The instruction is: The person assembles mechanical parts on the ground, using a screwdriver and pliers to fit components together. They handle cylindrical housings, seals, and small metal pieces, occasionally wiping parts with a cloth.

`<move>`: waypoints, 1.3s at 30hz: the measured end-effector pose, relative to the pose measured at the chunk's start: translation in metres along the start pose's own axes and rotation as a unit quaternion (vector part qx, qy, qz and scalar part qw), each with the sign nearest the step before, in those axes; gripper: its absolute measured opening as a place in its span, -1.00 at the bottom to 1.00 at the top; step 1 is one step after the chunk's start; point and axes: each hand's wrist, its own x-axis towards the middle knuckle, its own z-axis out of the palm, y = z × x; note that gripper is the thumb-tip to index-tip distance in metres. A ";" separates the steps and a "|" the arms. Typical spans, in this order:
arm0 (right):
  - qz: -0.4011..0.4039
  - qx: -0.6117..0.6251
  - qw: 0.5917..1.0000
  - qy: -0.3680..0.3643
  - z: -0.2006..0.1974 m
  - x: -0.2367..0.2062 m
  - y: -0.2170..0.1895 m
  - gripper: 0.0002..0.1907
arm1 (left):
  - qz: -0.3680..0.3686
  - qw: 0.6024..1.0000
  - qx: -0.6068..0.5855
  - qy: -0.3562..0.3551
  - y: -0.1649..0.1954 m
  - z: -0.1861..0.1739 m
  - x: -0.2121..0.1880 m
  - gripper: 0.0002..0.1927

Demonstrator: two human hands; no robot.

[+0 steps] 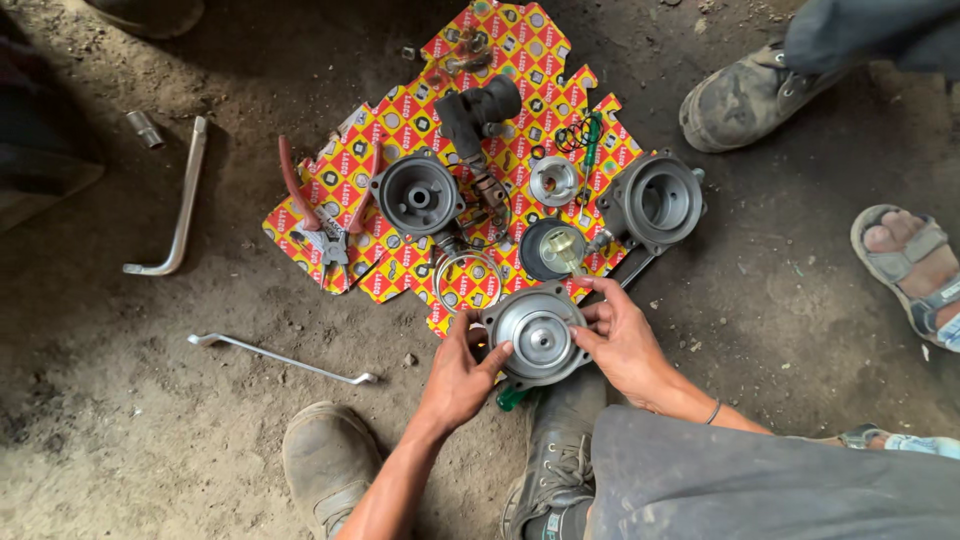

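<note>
**Both hands on round metal cover, dirt floor**

Left hand (462, 375) grips the round grey metal cover (536, 334) at its left rim; thumb lies across the front edge, fingers (494, 357) curled onto the face. Right hand (622, 340) grasps the same cover at its right rim, fingers (588, 318) spread over the edge, thumb near the top. Cover is held face-up between the two hands, just above the near edge of the flattened red-and-yellow patterned cardboard (400, 110) that lies on the dirt floor (150, 440). Whether the cover rests on the floor or is lifted clear of it cannot be told from this angle.

On the cardboard: grey flanged housing (417, 195) left of centre, larger cup-shaped housing (658, 201) at the right edge, dark elbow-shaped part (478, 110) near the top, small round disc (553, 180), dark round part with pale centre (552, 249) just beyond the cover, thin wire ring (468, 278) beside it, black rubber rings (572, 133). Red-handled pliers (318, 205) on the left part of the cardboard.

Off the cardboard: bent L-shaped wrench (180, 205) and long thin spanner (285, 359), both on the dirt to the left. The person's boots (328, 462) sit near the bottom edge. Another person's shoe (745, 97) and a sandalled foot (912, 268) at the right.
</note>
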 end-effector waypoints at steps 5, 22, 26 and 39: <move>-0.017 -0.016 1.000 0.001 0.001 -0.001 -0.008 -0.29 | -0.052 0.998 0.013 0.016 0.002 0.008 -0.003 -0.46; 0.004 -0.038 0.999 -0.008 -0.005 -0.001 -0.008 -0.19 | -0.027 0.993 0.107 0.049 0.011 0.013 -0.012 -0.42; -0.019 -0.025 0.999 -0.017 -0.004 -0.007 -0.016 -0.12 | 0.002 1.000 0.027 0.016 0.012 0.000 -0.008 -0.42; -0.132 -0.031 0.990 -0.035 0.011 -0.011 -0.033 -0.13 | -0.017 0.992 -0.123 0.023 0.005 -0.021 -0.011 -0.44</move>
